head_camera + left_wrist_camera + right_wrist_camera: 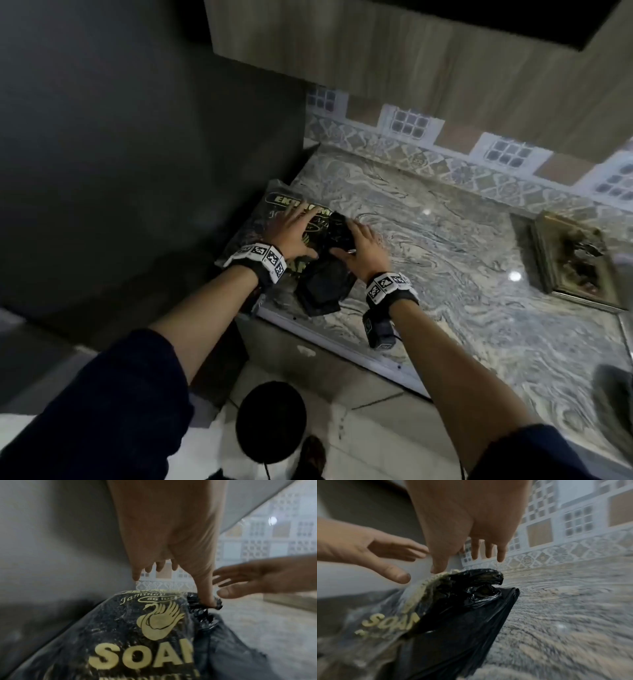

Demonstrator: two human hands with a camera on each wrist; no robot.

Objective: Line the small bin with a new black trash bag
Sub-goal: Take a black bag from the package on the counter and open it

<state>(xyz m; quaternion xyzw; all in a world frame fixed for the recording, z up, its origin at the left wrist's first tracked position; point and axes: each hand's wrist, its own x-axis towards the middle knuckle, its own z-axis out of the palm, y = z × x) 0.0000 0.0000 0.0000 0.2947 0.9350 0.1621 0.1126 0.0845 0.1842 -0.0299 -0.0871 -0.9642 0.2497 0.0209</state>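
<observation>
A pack (274, 219) of black bags, printed in gold, is seen in the head view at the counter's (462, 246) left edge, against a dark wall (137, 154). The left hand (294, 229) is laid on it with fingers spread; the left wrist view alone shows its thumb (205, 588) pressed into the crumpled opening. A black bag (325, 281) is drawn partly out, toward the counter's front edge. The right hand (363, 246) is held over it, fingers extended and slack; in the right wrist view they hang above the bag (462, 615), gripping nothing. Only the head view shows the round bin (270, 421) on the floor below.
</observation>
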